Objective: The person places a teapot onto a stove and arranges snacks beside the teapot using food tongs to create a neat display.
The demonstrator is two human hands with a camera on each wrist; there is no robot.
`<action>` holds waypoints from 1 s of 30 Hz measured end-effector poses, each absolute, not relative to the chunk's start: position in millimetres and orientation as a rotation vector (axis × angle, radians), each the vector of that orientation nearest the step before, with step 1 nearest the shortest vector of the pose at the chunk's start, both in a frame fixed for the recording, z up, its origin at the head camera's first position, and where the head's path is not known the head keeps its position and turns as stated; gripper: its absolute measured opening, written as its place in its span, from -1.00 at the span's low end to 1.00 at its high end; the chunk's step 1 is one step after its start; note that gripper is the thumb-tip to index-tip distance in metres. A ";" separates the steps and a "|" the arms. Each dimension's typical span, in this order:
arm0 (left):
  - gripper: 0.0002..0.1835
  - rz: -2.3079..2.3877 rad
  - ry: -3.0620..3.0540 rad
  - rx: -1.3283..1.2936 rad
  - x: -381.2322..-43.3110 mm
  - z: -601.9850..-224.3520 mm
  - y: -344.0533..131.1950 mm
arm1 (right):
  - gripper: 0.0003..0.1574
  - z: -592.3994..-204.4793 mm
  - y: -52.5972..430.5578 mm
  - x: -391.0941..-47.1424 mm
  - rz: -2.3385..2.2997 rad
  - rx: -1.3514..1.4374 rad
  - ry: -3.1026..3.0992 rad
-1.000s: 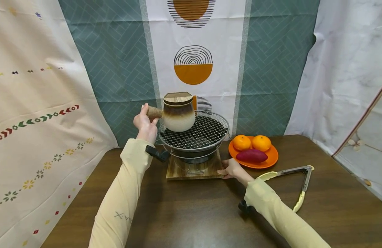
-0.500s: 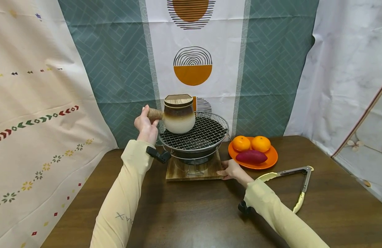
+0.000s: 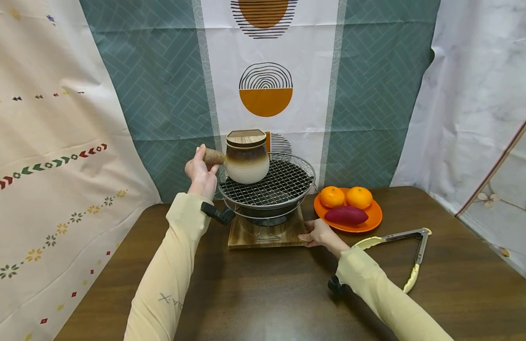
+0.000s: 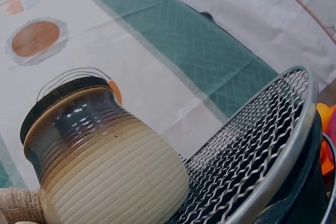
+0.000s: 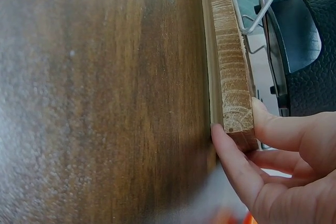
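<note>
My left hand point(image 3: 201, 171) grips the twine-wrapped handle point(image 3: 213, 157) of a brown-and-cream ceramic pot point(image 3: 247, 166) topped with a wooden lid point(image 3: 246, 136). The pot stands upright at the left part of a round wire grill mesh point(image 3: 286, 182) over a black brazier point(image 3: 269, 212). In the left wrist view, the ribbed pot point(image 4: 113, 163) meets the mesh point(image 4: 262, 135) at its lower right. Under the brazier lies a square wooden board point(image 3: 246, 236). My right hand point(image 3: 321, 233) pinches its front right corner, thumb on top and a finger beneath in the right wrist view.
An orange plate point(image 3: 376, 220) at the right holds two oranges point(image 3: 360, 197) and a purple sweet potato point(image 3: 346, 215). Spread tongs point(image 3: 421, 246) with pale yellow tips lie beside the right sleeve. Patterned curtains point(image 3: 160, 94) close off the back and sides of the dark wooden table point(image 3: 263, 289).
The pot has come down slightly onto the mesh with my left hand on its handle. My right hand has stayed at the board's corner.
</note>
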State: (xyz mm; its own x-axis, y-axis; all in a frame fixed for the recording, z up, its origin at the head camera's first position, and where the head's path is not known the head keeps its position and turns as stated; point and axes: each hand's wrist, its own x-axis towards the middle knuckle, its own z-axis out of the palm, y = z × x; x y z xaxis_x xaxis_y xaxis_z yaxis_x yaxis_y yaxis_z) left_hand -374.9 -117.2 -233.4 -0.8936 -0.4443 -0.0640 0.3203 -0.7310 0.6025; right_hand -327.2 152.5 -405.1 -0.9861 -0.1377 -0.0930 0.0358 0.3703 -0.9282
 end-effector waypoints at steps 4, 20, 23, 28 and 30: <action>-0.57 -2.562 -0.882 0.273 -373.7 -233.0 -114.8 | -0.35 -406.1 152.4 -326.8 -1.697 -0.100 2.444; -0.57 -2.553 -0.879 0.266 -369.7 -234.4 -114.5 | -0.31 -400.7 151.6 -327.5 -1.666 -0.079 2.430; -0.56 -2.556 -0.879 0.264 -369.1 -234.0 -113.9 | -0.31 -401.7 151.8 -330.2 -1.670 -0.062 2.420; -0.57 -2.557 -0.872 0.262 -368.8 -235.1 -113.8 | -0.24 -427.9 161.9 -352.7 -1.708 -0.131 2.384; -0.57 -2.557 -0.874 0.264 -368.9 -236.0 -114.1 | -0.22 -431.4 163.0 -355.1 -1.700 -0.139 2.386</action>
State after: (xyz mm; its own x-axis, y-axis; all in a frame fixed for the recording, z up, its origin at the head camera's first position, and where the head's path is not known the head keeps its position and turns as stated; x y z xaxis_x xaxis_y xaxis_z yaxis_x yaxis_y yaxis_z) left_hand -368.9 -114.1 -236.0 -0.8923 -0.4496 -0.0420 0.3298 -0.7123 0.6196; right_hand -355.1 163.0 -431.4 -0.9739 -0.1964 -0.1143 0.0439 0.3310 -0.9426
